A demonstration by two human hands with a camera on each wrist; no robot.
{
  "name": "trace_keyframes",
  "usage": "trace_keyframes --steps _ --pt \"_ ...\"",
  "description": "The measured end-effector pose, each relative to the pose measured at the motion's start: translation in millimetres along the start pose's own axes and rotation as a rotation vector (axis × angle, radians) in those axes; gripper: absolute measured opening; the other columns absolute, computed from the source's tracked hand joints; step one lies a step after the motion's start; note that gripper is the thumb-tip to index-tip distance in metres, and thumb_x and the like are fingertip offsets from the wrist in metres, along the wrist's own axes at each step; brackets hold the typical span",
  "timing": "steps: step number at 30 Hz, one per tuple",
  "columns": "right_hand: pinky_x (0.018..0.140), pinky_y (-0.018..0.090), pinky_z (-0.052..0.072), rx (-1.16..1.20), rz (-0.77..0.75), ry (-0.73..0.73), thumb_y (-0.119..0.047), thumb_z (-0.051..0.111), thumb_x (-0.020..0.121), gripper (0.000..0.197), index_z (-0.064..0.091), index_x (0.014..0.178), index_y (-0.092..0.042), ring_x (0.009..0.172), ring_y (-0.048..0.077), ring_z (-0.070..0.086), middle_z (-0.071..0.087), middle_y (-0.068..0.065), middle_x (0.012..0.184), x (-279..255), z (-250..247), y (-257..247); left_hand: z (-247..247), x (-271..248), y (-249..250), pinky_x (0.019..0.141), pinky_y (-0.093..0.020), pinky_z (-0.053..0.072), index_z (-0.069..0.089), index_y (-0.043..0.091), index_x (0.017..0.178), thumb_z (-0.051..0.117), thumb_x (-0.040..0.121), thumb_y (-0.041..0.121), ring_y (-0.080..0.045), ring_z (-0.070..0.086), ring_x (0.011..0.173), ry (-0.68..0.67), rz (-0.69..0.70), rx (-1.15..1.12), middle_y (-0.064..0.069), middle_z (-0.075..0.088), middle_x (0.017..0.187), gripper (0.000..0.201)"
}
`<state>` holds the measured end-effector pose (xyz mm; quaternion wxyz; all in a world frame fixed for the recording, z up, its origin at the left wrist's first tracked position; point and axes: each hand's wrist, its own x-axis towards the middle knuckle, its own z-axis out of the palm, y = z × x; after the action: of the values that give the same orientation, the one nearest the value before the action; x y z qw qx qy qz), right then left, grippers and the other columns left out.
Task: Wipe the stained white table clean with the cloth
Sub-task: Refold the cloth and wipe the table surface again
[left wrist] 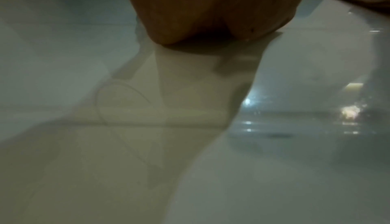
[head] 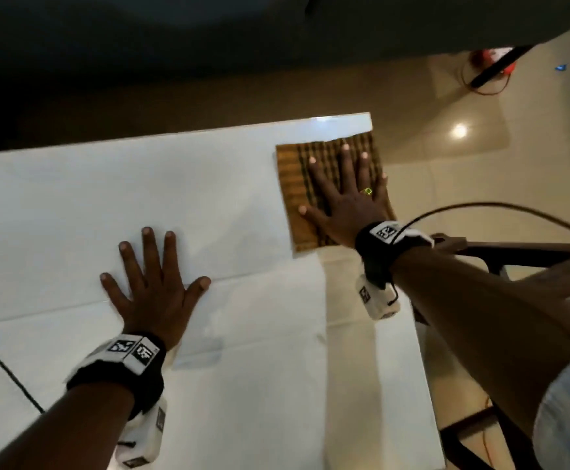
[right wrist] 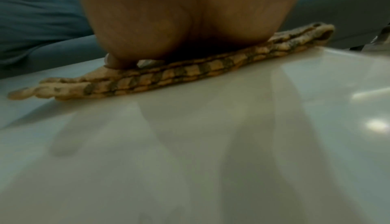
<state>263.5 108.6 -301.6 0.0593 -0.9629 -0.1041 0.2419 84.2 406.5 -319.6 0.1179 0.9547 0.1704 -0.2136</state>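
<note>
A person leans over a glossy white desk [head: 209,198] with both hands flat on its top. The right hand [head: 344,198] lies on a folded, brown-checked cloth [head: 293,184] at the desk's far right corner, fingers [head: 345,157] straight and spread so that the palm bears down across most of the fabric; nothing is pinched or gathered. The right wrist view shows the cloth [right wrist: 168,76] folded into several layers and pressed thin beneath the heel of the hand, its edges flat against the surface. That wide, open-palmed hold appears chosen to keep the whole pad in contact with the desk and to push rather than drag it.

The left hand [head: 156,286] rests bare on the desk nearer the person, well apart from the cloth, its fingers [head: 148,245] also spread and straight. It looks placed as a brace, steadying the body and the desk while the other arm reaches far out. The left wrist view shows only the heel of that hand [left wrist: 211,11] on the shiny surface.

No stain can be made out on the white top in any view; reflections and shadows blur it. A dark chair [head: 514,259] stands just beside the desk's right edge, under the outstretched right arm.
</note>
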Motion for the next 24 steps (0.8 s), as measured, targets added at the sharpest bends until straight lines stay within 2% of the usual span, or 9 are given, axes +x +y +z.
trace_keyframes --steps 4,7,10,14,17,21,24 --pt "0.115 0.067 -0.012 0.040 0.021 -0.014 -0.083 0.031 0.087 0.083 -0.015 0.151 -0.057 0.151 0.034 -0.029 -0.031 0.003 0.165 -94.5 41.5 1.5 -2.7 0.0 4.5 0.116 -0.070 -0.007 -0.010 0.034 0.159 0.027 0.086 0.074 -0.028 -0.024 0.153 -0.019 -0.018 -0.013 0.006 -0.026 0.166 0.090" --pt "0.116 0.068 -0.010 0.062 0.079 0.006 -0.084 0.030 0.084 0.086 -0.015 0.152 -0.057 0.151 0.034 -0.028 -0.029 0.003 0.166 -178.4 82.2 10.5 -1.2 1.2 3.7 0.115 -0.073 -0.004 -0.005 0.033 0.159 0.036 0.090 0.070 -0.031 -0.019 0.154 0.025 -0.005 -0.006 0.003 -0.019 0.168 0.089" --pt "0.118 0.069 -0.006 0.078 0.139 -0.043 -0.084 0.028 0.083 0.087 -0.014 0.153 -0.055 0.150 0.034 -0.030 -0.031 0.004 0.165 -266.8 126.0 18.3 -3.3 2.8 3.5 0.115 -0.072 -0.006 -0.008 0.033 0.159 0.038 0.092 0.069 -0.031 -0.020 0.154 0.003 -0.005 0.001 0.003 -0.021 0.168 0.089" --pt "0.117 0.064 0.000 0.074 0.190 -0.067 -0.083 0.023 0.088 0.083 0.002 0.159 -0.046 0.154 0.037 -0.016 -0.017 0.008 0.169 -359.9 168.2 21.9 -4.6 3.5 4.6 0.115 -0.072 -0.007 -0.010 0.032 0.159 0.038 0.094 0.069 -0.031 -0.022 0.154 -0.011 0.000 0.008 0.003 -0.023 0.168 0.089" --pt "0.118 0.060 0.001 0.073 0.220 -0.062 -0.082 0.024 0.090 0.082 0.006 0.160 -0.044 0.155 0.039 -0.009 -0.007 0.011 0.171 -379.8 181.0 19.8 -6.3 3.2 5.1 0.116 -0.071 -0.006 -0.012 0.033 0.158 0.037 0.094 0.068 -0.030 -0.021 0.154 -0.008 -0.004 0.017 0.003 -0.023 0.168 0.088" --pt "0.117 0.065 0.003 0.093 0.256 -0.071 -0.082 0.024 0.090 0.081 0.007 0.160 -0.044 0.155 0.042 -0.006 -0.004 0.014 0.170 -378.1 182.0 4.7 -7.0 4.9 7.6 0.116 -0.070 -0.007 -0.012 0.034 0.158 0.035 0.094 0.069 -0.028 -0.022 0.154 -0.017 -0.008 0.016 0.004 -0.023 0.167 0.087" --pt "0.116 0.067 0.005 0.086 0.204 -0.093 -0.082 0.027 0.089 0.081 0.013 0.159 -0.044 0.154 0.046 0.000 0.001 0.017 0.170 -377.0 185.8 -23.1 -8.5 5.2 6.7 0.117 -0.070 -0.007 -0.014 0.034 0.158 0.033 0.093 0.070 -0.028 -0.023 0.153 -0.035 -0.001 0.015 0.004 -0.025 0.167 0.088"
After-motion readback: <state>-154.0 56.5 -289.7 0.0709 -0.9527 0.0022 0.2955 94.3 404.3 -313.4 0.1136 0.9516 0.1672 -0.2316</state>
